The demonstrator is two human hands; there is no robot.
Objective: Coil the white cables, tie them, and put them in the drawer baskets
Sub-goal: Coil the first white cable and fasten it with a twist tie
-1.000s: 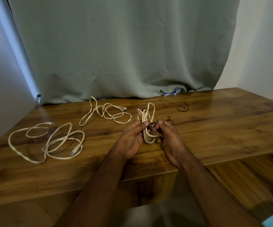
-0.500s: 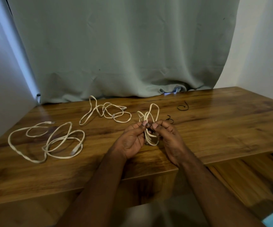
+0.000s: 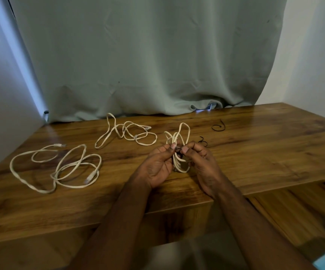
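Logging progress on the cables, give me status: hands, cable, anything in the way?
Left hand and right hand both pinching the coiled cable at its middle, tie going on. Two loose cables waiting left. Nothing blocking.

**Glossy wood, matt cloth, smooth white cable**

The brown wooden table [image 3: 255, 152] has a strong dark grain and a polished, glossy top that throws back pale light near its far edge. Behind it hangs a grey-green cloth curtain [image 3: 148, 55], matt and softly creased. The coiled white cable [image 3: 179, 137], the loose white cable at the far left [image 3: 56, 168] and the tangled white cable further back [image 3: 126, 133] look like smooth, slightly shiny plastic. Two thin black ties [image 3: 218, 127] look matt. The pale walls [image 3: 313, 55] are plain and matt.
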